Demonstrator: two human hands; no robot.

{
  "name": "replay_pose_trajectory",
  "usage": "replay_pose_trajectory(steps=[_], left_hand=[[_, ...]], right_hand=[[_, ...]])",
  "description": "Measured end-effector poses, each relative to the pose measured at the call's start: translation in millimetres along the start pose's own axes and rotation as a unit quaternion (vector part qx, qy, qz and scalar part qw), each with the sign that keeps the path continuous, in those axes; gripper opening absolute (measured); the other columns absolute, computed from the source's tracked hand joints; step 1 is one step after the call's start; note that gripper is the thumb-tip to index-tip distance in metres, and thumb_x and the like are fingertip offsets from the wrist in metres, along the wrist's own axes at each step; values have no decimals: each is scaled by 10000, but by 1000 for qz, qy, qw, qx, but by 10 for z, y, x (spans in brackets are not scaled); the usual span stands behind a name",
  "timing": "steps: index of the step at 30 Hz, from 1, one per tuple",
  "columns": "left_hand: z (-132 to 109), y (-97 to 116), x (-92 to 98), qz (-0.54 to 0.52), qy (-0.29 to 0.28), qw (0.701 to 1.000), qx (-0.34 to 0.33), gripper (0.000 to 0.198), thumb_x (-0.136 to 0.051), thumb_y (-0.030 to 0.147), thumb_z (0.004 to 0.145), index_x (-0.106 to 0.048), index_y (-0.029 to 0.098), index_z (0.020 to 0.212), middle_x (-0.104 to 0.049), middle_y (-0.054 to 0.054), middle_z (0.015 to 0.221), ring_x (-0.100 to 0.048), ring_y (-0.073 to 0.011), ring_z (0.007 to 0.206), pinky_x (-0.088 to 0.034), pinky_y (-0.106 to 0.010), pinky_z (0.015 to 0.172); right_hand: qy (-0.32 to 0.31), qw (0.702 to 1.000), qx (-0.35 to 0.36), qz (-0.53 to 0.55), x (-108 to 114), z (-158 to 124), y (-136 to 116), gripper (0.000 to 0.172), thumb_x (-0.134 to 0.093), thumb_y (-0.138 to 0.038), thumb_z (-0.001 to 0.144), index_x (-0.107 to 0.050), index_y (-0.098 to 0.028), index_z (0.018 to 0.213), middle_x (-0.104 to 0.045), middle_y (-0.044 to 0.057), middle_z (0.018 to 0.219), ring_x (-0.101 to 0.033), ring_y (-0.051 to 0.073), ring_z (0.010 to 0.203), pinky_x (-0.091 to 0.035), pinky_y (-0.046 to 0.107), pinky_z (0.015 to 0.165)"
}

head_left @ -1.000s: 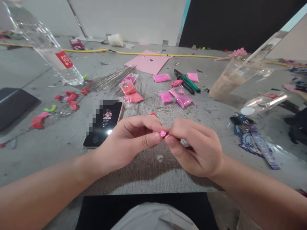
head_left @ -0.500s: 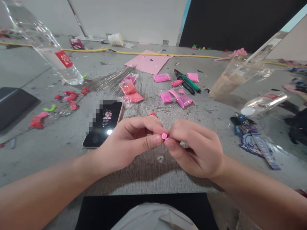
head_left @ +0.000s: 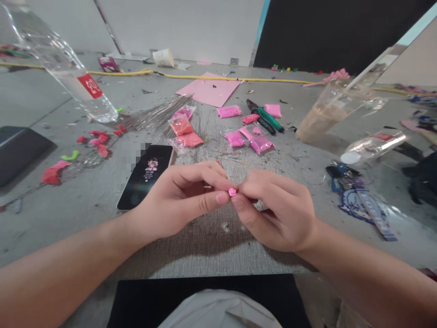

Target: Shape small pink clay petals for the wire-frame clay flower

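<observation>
A small pink clay flower (head_left: 232, 192), shaped like a tiny rosebud, sits between the fingertips of both hands above the table. My left hand (head_left: 184, 196) pinches it between thumb and forefinger. From the other side, the thumb and forefinger of my right hand (head_left: 278, 209) close on its edge. Past my hands lie several clear packets of pink clay (head_left: 235, 138) and packets of coral clay (head_left: 189, 139). A phone (head_left: 146, 177) with its screen lit rests beside my left hand. A bit of red clay is mostly hidden behind my left fingers.
Green-handled pliers (head_left: 269, 119) and a bundle of thin wires (head_left: 153, 113) lie further back, near a pink sheet (head_left: 208, 91). At left stands a water bottle (head_left: 82, 82); at right are a drink cup (head_left: 321, 114), a lying bottle (head_left: 373, 146) and keys (head_left: 344, 173).
The fingers have shifted slightly around the pink flower. A pink edge seen below it before now sits closer against it. The view has moved very slightly.
</observation>
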State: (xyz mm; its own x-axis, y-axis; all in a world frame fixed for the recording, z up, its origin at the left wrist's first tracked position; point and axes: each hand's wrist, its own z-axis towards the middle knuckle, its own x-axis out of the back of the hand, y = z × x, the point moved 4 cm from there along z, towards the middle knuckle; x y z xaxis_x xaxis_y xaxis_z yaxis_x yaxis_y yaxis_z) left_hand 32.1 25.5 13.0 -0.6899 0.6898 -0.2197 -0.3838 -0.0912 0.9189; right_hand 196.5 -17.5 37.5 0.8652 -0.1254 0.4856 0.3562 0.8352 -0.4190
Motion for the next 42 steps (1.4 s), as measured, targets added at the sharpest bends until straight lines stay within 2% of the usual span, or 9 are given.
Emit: replay_pose_trajectory(steps=[6,11,15,20,30,42], left_hand=[[0,53,-25,28,-25,999,19,169,-742,112,921,-848,203,1016,-652,-44,903,-629,-116,806,-544,-228,719],[-3,73,-47,17,-47,998,40,107,-762,181,916,-847,206,974,-651,-52,877,-656,-160,831,-576,-281,750],[29,65,-42,-2,-65,997,31,106,-766,176,914,-849,222,960,-645,-35,830,-611,-119,754,-537,-226,671],[50,55,-7,16,-62,998,24,90,-771,189,912,-845,227,947,-660,-36,811,-600,-115,713,-533,-228,637],[77,142,13,91,-75,993,-27,118,-764,171,913,-848,219,981,-682,-51,841,-620,-120,725,-544,-226,631],[57,142,24,91,-90,991,-38,127,-769,122,896,-836,194,977,-650,-44,854,-620,-108,725,-531,-208,629]], right_hand=[[-12,1000,6,12,4,18,-7,250,-594,-166,996,-528,-210,759,-492,-30,631,-425,109,585,-389,259,544],[-37,998,-6,57,9,15,17,289,-615,-271,1034,-551,-194,763,-513,-23,642,-439,102,596,-388,251,542],[-51,995,-2,86,11,15,35,272,-650,-263,1029,-585,-175,780,-542,-22,664,-467,86,617,-420,228,574],[-55,995,5,78,13,27,35,281,-653,-300,1029,-588,-180,783,-547,-23,652,-460,88,606,-418,228,563],[-42,997,9,58,30,14,60,268,-655,-264,1022,-580,-183,777,-556,-18,643,-460,93,595,-398,238,551],[-72,996,35,40,38,8,43,202,-674,-240,1005,-612,-184,821,-554,-11,656,-462,109,592,-381,253,545]])
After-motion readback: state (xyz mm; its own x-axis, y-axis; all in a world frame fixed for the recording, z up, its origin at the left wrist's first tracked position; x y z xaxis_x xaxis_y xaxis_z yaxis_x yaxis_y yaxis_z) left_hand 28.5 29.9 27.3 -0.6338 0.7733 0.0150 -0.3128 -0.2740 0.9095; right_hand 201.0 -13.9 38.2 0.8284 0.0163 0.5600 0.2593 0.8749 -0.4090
